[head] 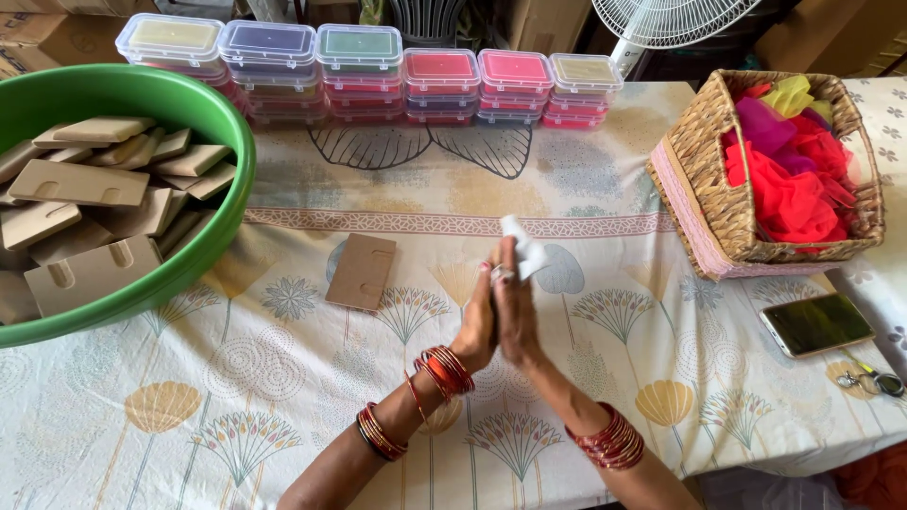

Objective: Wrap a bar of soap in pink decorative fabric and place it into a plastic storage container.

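Observation:
My left hand (475,321) and my right hand (518,312) are pressed palm to palm above the patterned tablecloth (283,378). A small piece of white cloth (524,247) sticks out between the fingertips, held by both hands. Red bangles circle both wrists. A flat brown card piece (361,271) with two notches lies on the cloth just left of my hands.
A green tub (203,113) of brown card pieces sits at the left. A row of stacked clear boxes (378,71) with coloured contents lines the back. A wicker basket (718,203) of red, pink and yellow fabric stands right, with a phone (815,324) and keys (874,381) nearby.

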